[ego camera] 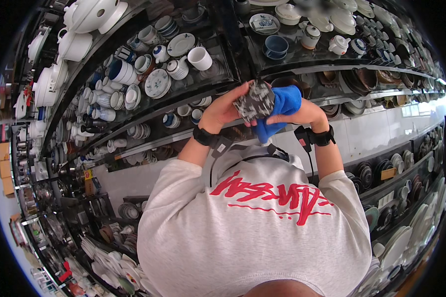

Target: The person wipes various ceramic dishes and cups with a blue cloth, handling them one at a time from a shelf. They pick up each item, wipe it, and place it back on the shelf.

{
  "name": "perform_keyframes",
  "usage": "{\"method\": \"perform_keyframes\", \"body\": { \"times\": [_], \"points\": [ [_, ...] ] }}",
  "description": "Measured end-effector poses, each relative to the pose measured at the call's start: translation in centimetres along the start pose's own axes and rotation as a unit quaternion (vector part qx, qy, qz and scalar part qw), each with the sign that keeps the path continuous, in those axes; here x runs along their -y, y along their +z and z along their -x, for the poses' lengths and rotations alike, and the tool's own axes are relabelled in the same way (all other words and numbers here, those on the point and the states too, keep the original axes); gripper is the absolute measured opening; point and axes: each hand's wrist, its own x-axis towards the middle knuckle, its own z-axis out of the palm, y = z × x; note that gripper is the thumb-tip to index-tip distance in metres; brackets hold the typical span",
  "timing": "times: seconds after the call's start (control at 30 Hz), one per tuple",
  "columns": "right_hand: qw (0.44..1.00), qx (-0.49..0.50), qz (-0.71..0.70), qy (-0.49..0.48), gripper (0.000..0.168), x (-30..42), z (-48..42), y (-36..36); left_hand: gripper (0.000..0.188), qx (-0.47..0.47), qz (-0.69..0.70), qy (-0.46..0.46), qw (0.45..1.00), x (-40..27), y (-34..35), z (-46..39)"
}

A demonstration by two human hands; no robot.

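A small dark cup (255, 101) with a grey-white mottled pattern is held up in front of the shelf edge. My left hand (225, 107) is closed round its left side, with the thumb along the upper rim. My right hand (299, 113) grips a blue cloth (284, 102), which lies against the cup's right side and hangs down below it. The fingers under the cloth are partly hidden. Whether the dark piece is a cup or a small bowl is hard to tell.
A glass shelf ahead holds a white mug (200, 58), stacked patterned plates (158, 83) and a blue cup on a saucer (276, 46). Lidded white pots (74, 44) stand at the upper left. Lower shelves (163, 139) with more crockery run close beneath my forearms.
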Motion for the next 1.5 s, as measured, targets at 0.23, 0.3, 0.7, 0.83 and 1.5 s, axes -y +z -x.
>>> {"method": "perform_keyframes", "body": {
  "times": [0.23,0.3,0.7,0.83,1.5],
  "points": [
    [0.984,-0.140,-0.113,-0.010,0.041,-1.6,-0.3,1.0,0.065,0.063,0.341,-0.010,0.938,1.2,-0.9,-1.6],
    [0.970,-0.154,-0.188,-0.029,0.041,-2.0,0.0,0.9,0.071,0.081,0.353,-0.026,0.932,1.1,-0.7,-1.5],
    [0.843,-0.390,-0.369,0.035,0.028,-1.9,-2.3,1.4,0.079,0.020,0.242,0.152,0.958,0.0,2.3,-1.9],
    [0.828,-0.436,-0.344,-0.081,0.033,0.3,-2.2,1.0,0.077,0.034,0.330,0.163,0.929,-0.4,1.9,-1.7],
    [0.909,-0.337,0.139,-0.201,0.069,3.1,-5.4,3.1,0.057,-0.016,0.280,0.194,0.940,0.4,2.6,-1.0]
  ]
}}
